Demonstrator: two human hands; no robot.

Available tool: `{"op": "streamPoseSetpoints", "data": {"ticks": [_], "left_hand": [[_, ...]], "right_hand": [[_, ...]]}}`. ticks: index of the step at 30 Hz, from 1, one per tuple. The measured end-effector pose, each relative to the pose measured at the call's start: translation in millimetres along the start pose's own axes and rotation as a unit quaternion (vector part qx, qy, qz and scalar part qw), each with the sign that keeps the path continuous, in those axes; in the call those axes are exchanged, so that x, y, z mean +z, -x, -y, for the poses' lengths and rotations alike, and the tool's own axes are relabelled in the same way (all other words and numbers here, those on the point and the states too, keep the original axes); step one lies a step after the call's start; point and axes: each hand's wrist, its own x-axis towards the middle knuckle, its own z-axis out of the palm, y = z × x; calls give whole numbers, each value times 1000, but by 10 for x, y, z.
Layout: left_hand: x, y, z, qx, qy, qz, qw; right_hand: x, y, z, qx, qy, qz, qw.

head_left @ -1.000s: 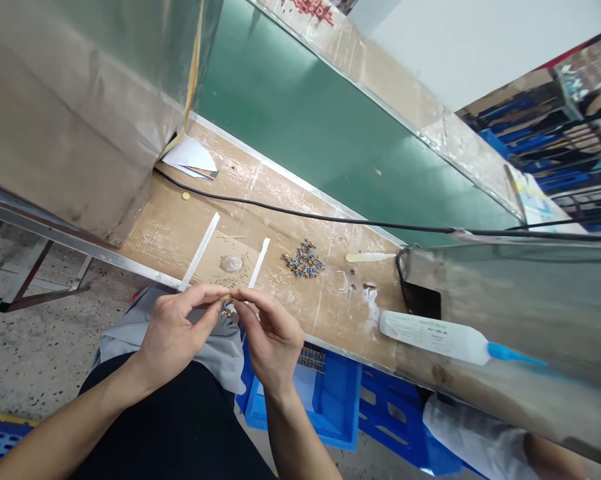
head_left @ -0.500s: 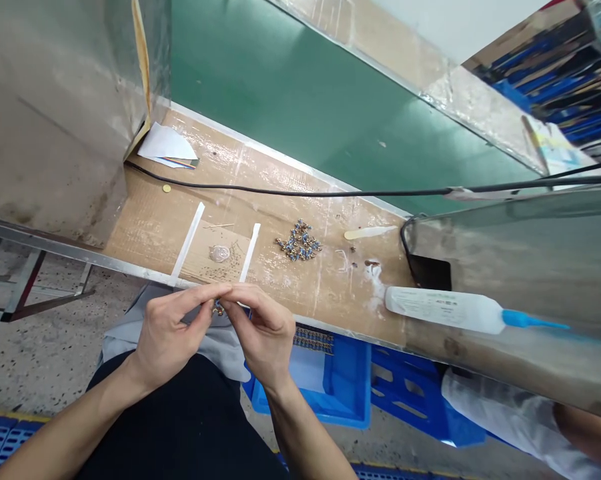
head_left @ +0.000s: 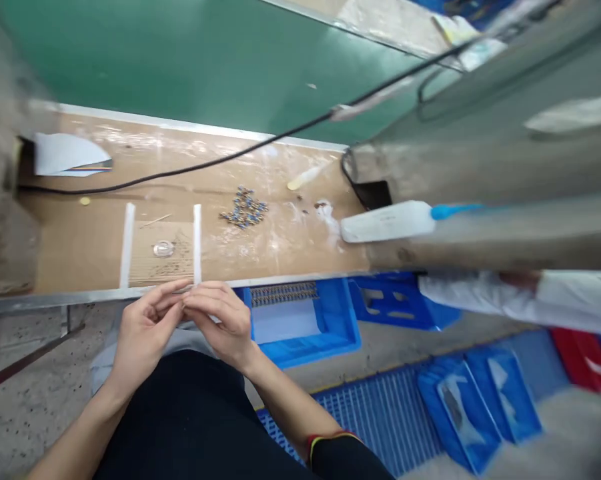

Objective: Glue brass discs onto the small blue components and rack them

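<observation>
My left hand and my right hand meet fingertip to fingertip just below the front edge of the brown workbench. Both pinch a tiny part that is hidden between the fingers in this blurred frame. On the bench, above my hands, two white strips lie side by side with a small clear blob between them. A pile of small blue and gold parts lies further back, to the right of the strips.
A white glue bottle with a blue tip lies at the right by a metal housing. A black cable crosses the bench. Blue bins sit under the bench edge. Another person's white sleeve shows at the right.
The view has swung right and down and is now blurred. My hands stay pinched together near the bench edge; the tiny part seen between the fingertips earlier no longer shows.
</observation>
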Motion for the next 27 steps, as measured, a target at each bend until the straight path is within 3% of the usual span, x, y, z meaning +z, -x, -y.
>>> {"op": "streamPoseSetpoints", "data": {"ticks": [4, 6, 8, 10, 12, 14, 19, 27], "left_hand": [[71, -17, 29, -39, -73, 72, 994], [91, -51, 22, -48, -110, 105, 987], [83, -99, 2, -49, -130, 117, 983], [45, -155, -24, -51, -140, 113, 982], [-9, -208, -55, -54, -151, 100, 982], [-55, -247, -89, -50, -169, 82, 981], [-58, -256, -180, -42, -216, 69, 973], [-72, -257, -121, -56, -224, 92, 969]], "right_hand": [[-217, 204, 40, 80, -16, -32, 996], [-434, 372, -15, 150, -4, -99, 984], [-714, 605, -176, 248, 43, -214, 944], [-1013, 878, -444, 355, 96, -296, 882], [-1266, 1150, -765, 431, 124, -290, 846], [-1414, 1390, -1063, 471, 127, -259, 834], [-1326, 1775, -1491, 524, 131, -171, 824], [-1129, 1951, -1725, 531, 136, -132, 826]]}}
